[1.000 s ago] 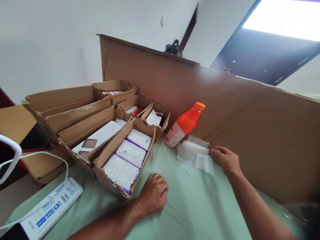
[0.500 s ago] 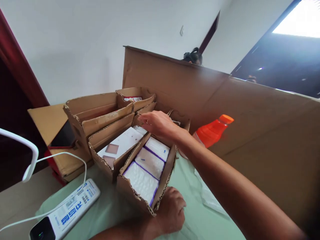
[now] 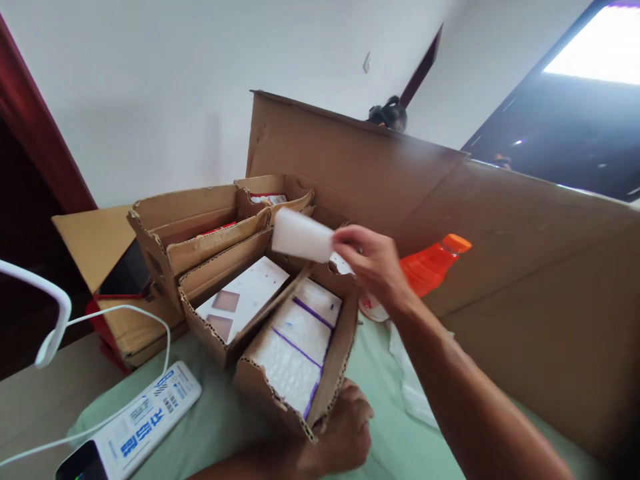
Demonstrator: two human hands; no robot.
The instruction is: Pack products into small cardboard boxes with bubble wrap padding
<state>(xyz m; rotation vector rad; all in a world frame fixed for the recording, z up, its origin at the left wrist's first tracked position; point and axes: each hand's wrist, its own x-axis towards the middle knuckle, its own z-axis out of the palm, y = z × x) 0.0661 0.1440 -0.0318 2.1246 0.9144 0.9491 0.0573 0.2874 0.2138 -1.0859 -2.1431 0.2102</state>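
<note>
A blurred white flat rectangular piece (image 3: 301, 236) is pinched in my right hand (image 3: 370, 263), held up over the cardboard boxes; its exact kind does not show. Below it is a narrow cardboard box (image 3: 280, 407) holding several white packs (image 3: 293, 373) with purple edges. My left hand (image 3: 346, 427) rests on the green cloth against the front right side of that box, fingers curled in. Whether anything is inside that fist is hidden. Left of the narrow box, another cardboard tray (image 3: 205, 333) contains a white box (image 3: 245, 293) with brownish squares.
An orange bottle (image 3: 430, 267) stands behind my right wrist, by a tall cardboard panel (image 3: 360, 160). A white power bank (image 3: 140, 420) with a cable lies on the green cloth (image 3: 220, 413). More cardboard compartments (image 3: 200, 200) stand behind. Part of a person's head (image 3: 390, 115) shows above the panel.
My right hand has moved right from the compartments and now carries the white flat piece. It was not visible in the hand before. My left hand has stayed nearly still.
</note>
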